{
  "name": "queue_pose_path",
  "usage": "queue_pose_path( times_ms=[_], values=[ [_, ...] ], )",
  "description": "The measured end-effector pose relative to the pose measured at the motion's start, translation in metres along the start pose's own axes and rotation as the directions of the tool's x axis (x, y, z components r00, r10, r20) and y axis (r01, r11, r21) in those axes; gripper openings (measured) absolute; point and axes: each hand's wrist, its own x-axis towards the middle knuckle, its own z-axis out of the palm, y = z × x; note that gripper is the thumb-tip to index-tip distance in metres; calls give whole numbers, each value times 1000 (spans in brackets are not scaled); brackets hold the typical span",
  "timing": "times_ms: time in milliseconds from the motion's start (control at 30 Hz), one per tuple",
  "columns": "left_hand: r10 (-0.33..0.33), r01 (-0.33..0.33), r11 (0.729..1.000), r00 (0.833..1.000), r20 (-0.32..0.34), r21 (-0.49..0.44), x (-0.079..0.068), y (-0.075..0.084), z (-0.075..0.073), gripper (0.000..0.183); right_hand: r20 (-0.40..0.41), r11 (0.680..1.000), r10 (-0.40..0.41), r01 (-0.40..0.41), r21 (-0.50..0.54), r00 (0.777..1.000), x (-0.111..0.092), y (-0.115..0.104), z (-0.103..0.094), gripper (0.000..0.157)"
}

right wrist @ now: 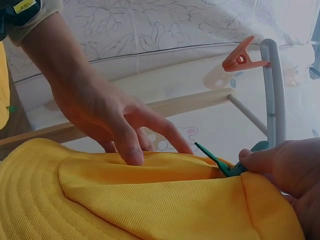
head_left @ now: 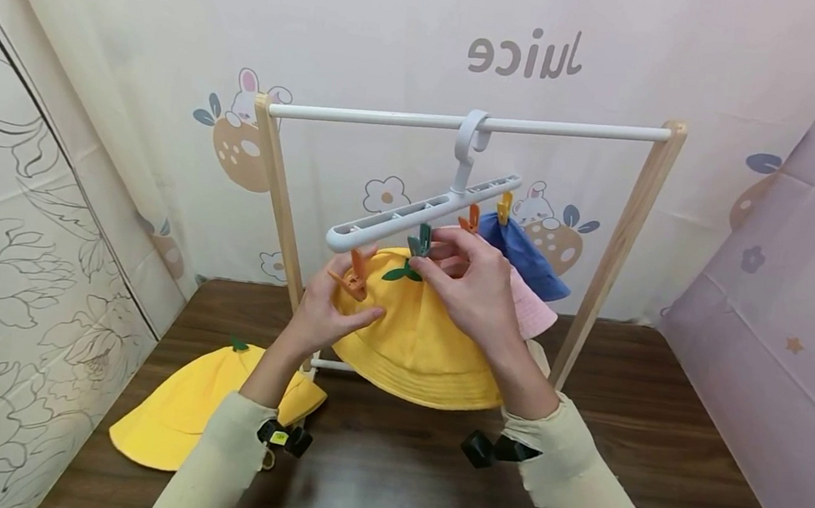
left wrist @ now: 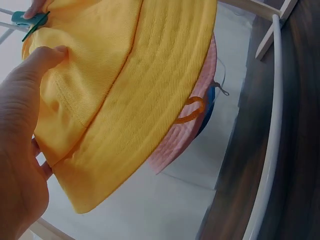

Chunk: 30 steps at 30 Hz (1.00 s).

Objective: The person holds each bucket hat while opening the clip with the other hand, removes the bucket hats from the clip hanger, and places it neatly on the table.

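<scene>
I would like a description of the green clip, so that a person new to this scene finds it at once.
Find the wooden rack with the white top bar, from which a grey hanger hangs. Under the hanger, the right hand pinches the green clip at the top of a yellow hat. Its neighbours are orange clips and a yellow clip; only this one is green.

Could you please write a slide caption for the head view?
Left hand holding a yellow hat, right hand pinching a green clip under the hanger.
</scene>
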Motion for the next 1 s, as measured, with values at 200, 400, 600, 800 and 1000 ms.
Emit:
queue_pose_path(
  times_ms=[200,400,600,800,1000],
  values=[
    [44,-42,998,998,-38,47,-2,-3,2,87,8,999,23,-23,-22,1000,0,-3,-1,40],
    [57,-54,997,996,-61,51,-2,-2,5,85,10,998,39,-38,-46,999,0,-3,0,42],
    [33,-31,999,998,-52,37,-1,2,6,81,14,998,46,-45,-41,999,0,-3,-1,40],
    [-13,14,1000,1000,-22,22,1,4,7,80,17,998,44,-43,-40,999,0,-3,-2,39],
    [12,-11,999,999,-32,45,-1,2,9,79,15,998,43,-43,-47,999,0,-2,-2,41]
  ],
)
